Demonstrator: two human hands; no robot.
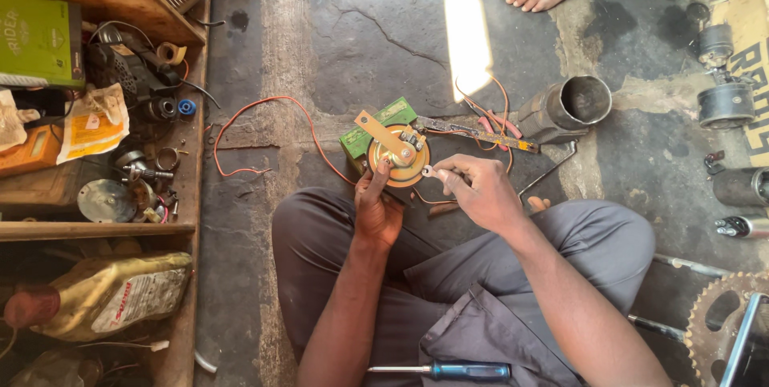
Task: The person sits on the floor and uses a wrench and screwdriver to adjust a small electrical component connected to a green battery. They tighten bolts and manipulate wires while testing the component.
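Left hand [376, 211] is gripping the round horn [398, 155]; right hand [478, 188] is pinching a small nut [428, 170]. Pliers [473, 131] and a metal pipe [565, 108] are lying just far of them, right.

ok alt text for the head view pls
Seen from above, a seated person's left hand steadies a round orange horn on a green box, while the right hand pinches a small metal part at its edge. A blue-handled screwdriver lies on their lap.
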